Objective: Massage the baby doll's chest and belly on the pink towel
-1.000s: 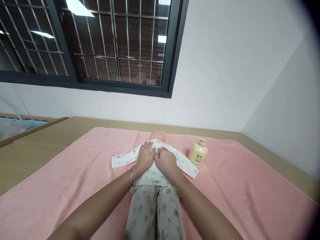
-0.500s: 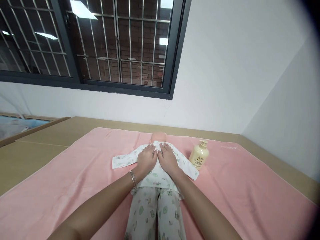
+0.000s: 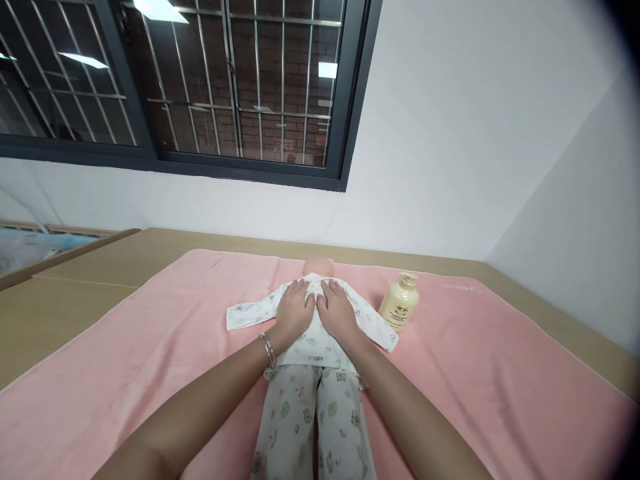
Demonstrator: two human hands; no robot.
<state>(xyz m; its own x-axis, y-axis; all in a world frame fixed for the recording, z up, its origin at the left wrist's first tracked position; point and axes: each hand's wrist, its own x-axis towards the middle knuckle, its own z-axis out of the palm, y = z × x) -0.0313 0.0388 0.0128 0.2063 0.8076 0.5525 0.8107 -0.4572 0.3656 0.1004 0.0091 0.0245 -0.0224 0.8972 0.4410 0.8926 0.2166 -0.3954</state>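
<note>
A baby doll [image 3: 319,267] lies on the pink blanket [image 3: 165,353], its head toward the wall. It has on a white printed long-sleeved top [image 3: 315,343] with the sleeves spread to both sides, and matching printed pants [image 3: 295,413]. My left hand [image 3: 295,310], a bracelet [image 3: 269,348] at its wrist, rests flat on the left of the chest. On the right of the chest my right hand [image 3: 337,310] lies flat too. Fingers of both hands are stretched out, thumbs close together at the middle. Neither hand grasps anything.
A pale yellow pump bottle [image 3: 400,303] stands on the blanket beside the right sleeve. Tan board [image 3: 95,267] borders the blanket, with a raised edge at far left. Behind rise a white wall [image 3: 440,133] and a barred window [image 3: 280,87].
Both hands stay flat on the doll's chest with hardly any shift. The whole view has tilted slightly, so the window and bottle appear a little higher.
</note>
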